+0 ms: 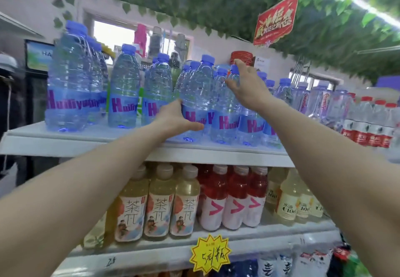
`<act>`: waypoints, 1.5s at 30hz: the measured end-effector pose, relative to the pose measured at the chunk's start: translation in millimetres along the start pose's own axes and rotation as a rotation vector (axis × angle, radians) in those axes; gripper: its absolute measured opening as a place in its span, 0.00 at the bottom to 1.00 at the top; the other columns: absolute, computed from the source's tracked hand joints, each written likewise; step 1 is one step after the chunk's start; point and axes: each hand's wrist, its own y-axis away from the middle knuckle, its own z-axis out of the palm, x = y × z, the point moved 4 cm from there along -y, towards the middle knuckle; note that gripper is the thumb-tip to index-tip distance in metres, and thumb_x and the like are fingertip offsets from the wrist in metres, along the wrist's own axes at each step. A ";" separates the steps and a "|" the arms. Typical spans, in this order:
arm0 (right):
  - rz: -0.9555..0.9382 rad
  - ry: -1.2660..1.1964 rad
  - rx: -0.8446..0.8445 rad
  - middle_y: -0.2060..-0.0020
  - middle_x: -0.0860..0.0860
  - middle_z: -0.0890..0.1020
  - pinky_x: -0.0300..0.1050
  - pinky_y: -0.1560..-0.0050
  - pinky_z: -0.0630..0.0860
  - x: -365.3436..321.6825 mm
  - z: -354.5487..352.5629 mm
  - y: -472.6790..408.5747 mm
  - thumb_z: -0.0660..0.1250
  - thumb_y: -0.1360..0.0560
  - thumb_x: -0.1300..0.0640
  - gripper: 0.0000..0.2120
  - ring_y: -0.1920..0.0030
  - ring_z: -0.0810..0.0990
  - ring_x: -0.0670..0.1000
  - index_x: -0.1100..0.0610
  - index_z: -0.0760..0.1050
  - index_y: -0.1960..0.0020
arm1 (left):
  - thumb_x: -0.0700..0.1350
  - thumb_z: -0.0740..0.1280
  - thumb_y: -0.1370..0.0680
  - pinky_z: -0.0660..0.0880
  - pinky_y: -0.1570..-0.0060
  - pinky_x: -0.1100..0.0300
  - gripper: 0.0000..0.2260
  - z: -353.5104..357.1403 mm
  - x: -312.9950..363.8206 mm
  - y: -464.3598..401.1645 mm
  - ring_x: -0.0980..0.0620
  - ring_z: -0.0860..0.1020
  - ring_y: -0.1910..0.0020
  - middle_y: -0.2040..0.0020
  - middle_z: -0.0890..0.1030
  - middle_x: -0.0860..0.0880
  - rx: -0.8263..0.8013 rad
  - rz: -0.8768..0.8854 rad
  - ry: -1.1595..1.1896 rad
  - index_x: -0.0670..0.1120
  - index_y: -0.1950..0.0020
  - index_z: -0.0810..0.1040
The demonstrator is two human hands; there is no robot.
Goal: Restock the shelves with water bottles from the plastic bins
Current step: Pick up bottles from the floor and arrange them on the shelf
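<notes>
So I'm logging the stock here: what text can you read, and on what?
"Huiliy…", cut off: purple letters on the water bottles of the top shelf.
"茶π": tea bottles below.
"C100": pale yellow bottles.
"5元", then unclear handwriting: yellow price tag.
Red hanging sign and red-labelled bottles: too blurred.

I see water bottles (pixel 129 90) standing in rows on the top shelf (pixel 86 144). My left hand (pixel 175 118) is low on the side of one front bottle (pixel 195 101). My right hand (pixel 246 86) is higher, to its right, among bottles behind. Tea bottles (pixel 160 203) stand on the shelf below.
</notes>
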 end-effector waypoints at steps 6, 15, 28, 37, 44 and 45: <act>-0.007 -0.039 0.059 0.32 0.61 0.69 0.49 0.49 0.63 6.8 7.9 -3.9 0.58 0.18 0.47 0.27 0.39 0.73 0.63 0.54 0.55 0.23 | 0.56 0.79 0.35 0.72 0.51 0.62 0.29 4.1 -6.3 1.5 0.55 0.79 0.51 0.48 0.80 0.54 -0.025 0.013 -0.012 0.50 0.39 0.73; -0.006 -0.071 0.073 0.31 0.60 0.68 0.54 0.44 0.67 6.9 7.6 0.6 0.59 0.18 0.49 0.27 0.38 0.73 0.64 0.53 0.54 0.23 | 0.51 0.78 0.32 0.74 0.46 0.58 0.28 2.9 -9.3 9.6 0.54 0.78 0.49 0.45 0.79 0.53 -0.069 -0.027 0.032 0.49 0.36 0.73; -0.010 -0.097 0.076 0.28 0.59 0.65 0.57 0.40 0.69 8.4 14.9 4.8 0.56 0.17 0.47 0.28 0.37 0.73 0.65 0.51 0.51 0.22 | 0.52 0.74 0.28 0.71 0.44 0.60 0.25 6.0 -6.5 15.2 0.53 0.78 0.46 0.44 0.78 0.53 -0.075 0.029 -0.038 0.49 0.34 0.72; -0.073 -0.011 0.080 0.35 0.62 0.69 0.52 0.51 0.68 13.2 21.1 32.5 0.56 0.17 0.50 0.30 0.45 0.75 0.64 0.50 0.45 0.20 | 0.52 0.75 0.28 0.66 0.31 0.49 0.43 6.5 6.0 29.8 0.48 0.66 0.29 0.26 0.63 0.47 0.169 0.170 -0.204 0.47 0.22 0.52; -0.153 0.112 0.011 0.27 0.60 0.62 0.57 0.34 0.68 33.2 27.2 112.2 0.57 0.17 0.52 0.29 0.30 0.65 0.63 0.55 0.50 0.21 | 0.47 0.69 0.23 0.63 0.31 0.52 0.32 22.4 30.9 73.0 0.45 0.63 0.28 0.27 0.63 0.45 0.328 0.319 -0.420 0.44 0.23 0.58; -0.159 0.127 -0.001 0.27 0.60 0.62 0.57 0.34 0.69 36.6 29.1 125.6 0.57 0.17 0.51 0.29 0.31 0.65 0.63 0.56 0.51 0.21 | 0.46 0.69 0.23 0.63 0.30 0.53 0.31 27.9 33.8 82.3 0.45 0.63 0.28 0.27 0.65 0.44 0.316 0.336 -0.441 0.44 0.24 0.60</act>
